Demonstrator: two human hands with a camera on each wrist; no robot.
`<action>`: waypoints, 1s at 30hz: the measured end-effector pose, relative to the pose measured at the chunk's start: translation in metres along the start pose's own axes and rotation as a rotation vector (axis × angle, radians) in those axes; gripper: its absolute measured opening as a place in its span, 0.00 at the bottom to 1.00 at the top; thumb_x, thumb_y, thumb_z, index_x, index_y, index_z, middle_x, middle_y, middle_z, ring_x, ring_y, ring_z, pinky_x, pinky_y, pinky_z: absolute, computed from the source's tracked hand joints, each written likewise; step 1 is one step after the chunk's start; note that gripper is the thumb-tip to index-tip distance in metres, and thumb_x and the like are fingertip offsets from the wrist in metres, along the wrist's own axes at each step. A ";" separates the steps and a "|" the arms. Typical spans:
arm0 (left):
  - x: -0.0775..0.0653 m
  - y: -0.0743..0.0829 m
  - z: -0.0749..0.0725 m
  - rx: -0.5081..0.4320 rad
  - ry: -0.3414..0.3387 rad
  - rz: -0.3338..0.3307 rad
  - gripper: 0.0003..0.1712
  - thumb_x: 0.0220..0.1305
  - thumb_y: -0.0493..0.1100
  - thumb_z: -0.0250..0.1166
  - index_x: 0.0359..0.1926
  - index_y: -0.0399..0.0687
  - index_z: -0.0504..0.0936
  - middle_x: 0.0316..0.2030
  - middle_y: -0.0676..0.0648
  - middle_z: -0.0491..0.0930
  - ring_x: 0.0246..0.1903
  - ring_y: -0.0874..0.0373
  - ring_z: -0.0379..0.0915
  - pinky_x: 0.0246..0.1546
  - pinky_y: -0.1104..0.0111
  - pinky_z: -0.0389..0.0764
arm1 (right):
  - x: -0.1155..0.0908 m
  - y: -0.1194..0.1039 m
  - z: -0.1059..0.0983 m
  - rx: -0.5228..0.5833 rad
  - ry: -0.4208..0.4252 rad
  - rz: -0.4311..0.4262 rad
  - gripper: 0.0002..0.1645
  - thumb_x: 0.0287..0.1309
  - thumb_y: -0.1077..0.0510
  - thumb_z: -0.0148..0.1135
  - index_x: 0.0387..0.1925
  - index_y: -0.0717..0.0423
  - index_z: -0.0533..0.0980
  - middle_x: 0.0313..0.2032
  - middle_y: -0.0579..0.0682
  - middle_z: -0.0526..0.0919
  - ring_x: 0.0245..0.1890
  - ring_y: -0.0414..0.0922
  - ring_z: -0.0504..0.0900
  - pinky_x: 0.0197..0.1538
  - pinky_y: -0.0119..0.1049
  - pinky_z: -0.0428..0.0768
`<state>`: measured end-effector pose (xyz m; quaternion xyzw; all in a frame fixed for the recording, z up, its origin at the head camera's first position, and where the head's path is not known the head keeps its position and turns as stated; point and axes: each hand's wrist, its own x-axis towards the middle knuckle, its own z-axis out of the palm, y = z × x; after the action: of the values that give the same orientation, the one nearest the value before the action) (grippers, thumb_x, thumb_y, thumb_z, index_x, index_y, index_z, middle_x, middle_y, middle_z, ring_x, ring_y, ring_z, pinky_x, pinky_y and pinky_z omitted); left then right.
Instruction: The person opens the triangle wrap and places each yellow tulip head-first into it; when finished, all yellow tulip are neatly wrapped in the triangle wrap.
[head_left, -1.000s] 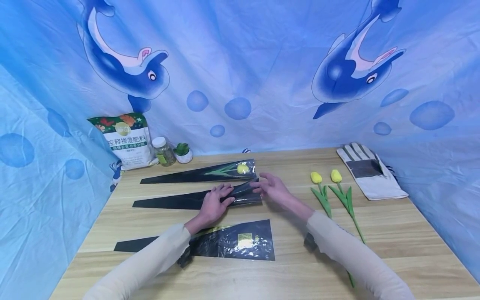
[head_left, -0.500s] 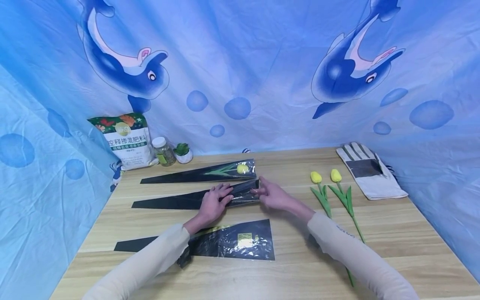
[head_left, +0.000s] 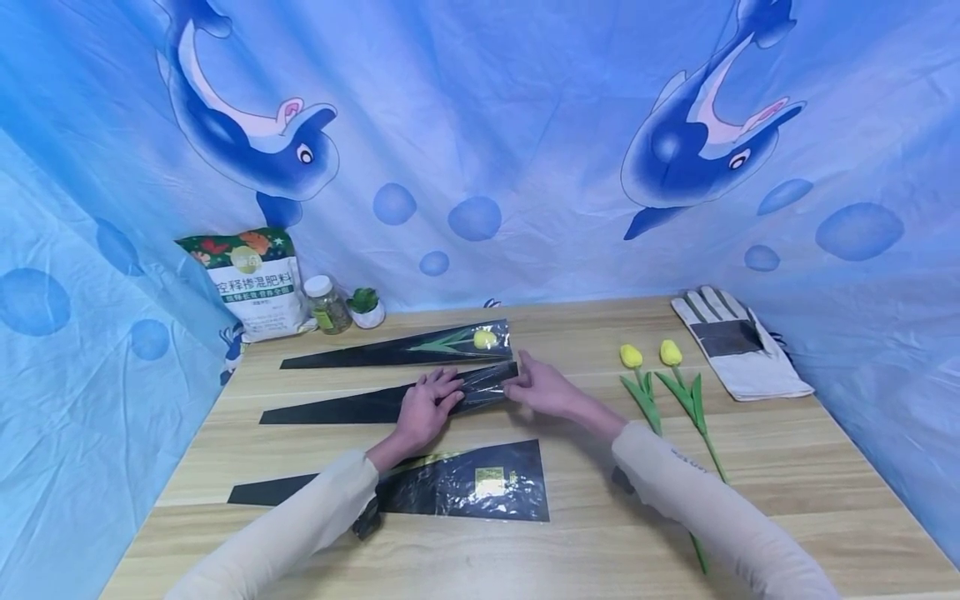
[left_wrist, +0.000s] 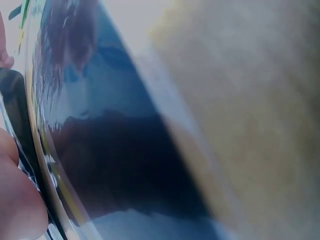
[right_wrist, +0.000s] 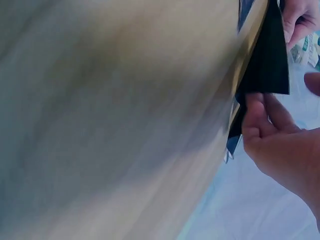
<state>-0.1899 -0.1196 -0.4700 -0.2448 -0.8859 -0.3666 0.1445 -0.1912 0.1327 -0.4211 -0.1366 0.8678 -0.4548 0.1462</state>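
Observation:
My left hand [head_left: 422, 410] rests on the middle black flower sleeve [head_left: 322, 408], fingers spread over its surface; its thumb [left_wrist: 22, 205] shows in the left wrist view. My right hand [head_left: 551, 389] is at that sleeve's wide end. In the right wrist view two fingertips are tucked behind the dark edge of the sleeve [right_wrist: 270, 65], with the thumb [right_wrist: 313, 82] apart from it. Farther back, another sleeve [head_left: 352, 356] has a yellow tulip [head_left: 485, 339] inside. Nearer lies a third sleeve [head_left: 465, 483] with a gold label, partly under my left forearm.
Two yellow tulips [head_left: 631, 357] with green stems lie at the right, one stem passing under my right sleeve. A white work glove [head_left: 750, 354] lies beyond them. A fertilizer bag [head_left: 262, 287], a lidded jar [head_left: 327, 306] and a small potted plant [head_left: 366, 307] stand at the back left.
The middle sleeve has turned slightly, its narrow tip coming nearer the person. My right fingers have shifted a little at its wide end, which lies narrower and smoother. The left hand has barely moved.

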 end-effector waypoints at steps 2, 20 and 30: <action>0.000 0.001 0.000 -0.003 -0.003 -0.010 0.17 0.63 0.36 0.70 0.51 0.32 0.85 0.57 0.35 0.79 0.62 0.35 0.68 0.65 0.40 0.61 | 0.002 0.000 0.002 0.040 0.056 -0.008 0.52 0.67 0.52 0.64 0.77 0.68 0.43 0.56 0.61 0.81 0.52 0.52 0.83 0.59 0.47 0.77; 0.001 0.007 0.000 0.059 -0.047 -0.049 0.26 0.65 0.42 0.69 0.60 0.32 0.79 0.61 0.36 0.75 0.66 0.36 0.65 0.66 0.43 0.62 | 0.015 -0.003 0.013 0.310 0.200 -0.014 0.43 0.64 0.61 0.66 0.74 0.66 0.57 0.46 0.56 0.87 0.43 0.47 0.87 0.48 0.45 0.83; 0.003 0.004 0.003 0.082 -0.023 -0.023 0.21 0.63 0.41 0.71 0.55 0.34 0.83 0.55 0.38 0.81 0.61 0.36 0.70 0.61 0.43 0.69 | 0.015 0.002 0.011 0.366 0.167 -0.032 0.45 0.66 0.64 0.62 0.76 0.67 0.49 0.45 0.54 0.87 0.42 0.50 0.87 0.50 0.40 0.82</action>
<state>-0.1903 -0.1142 -0.4681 -0.2327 -0.9045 -0.3289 0.1402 -0.2013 0.1196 -0.4309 -0.0832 0.7776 -0.6169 0.0888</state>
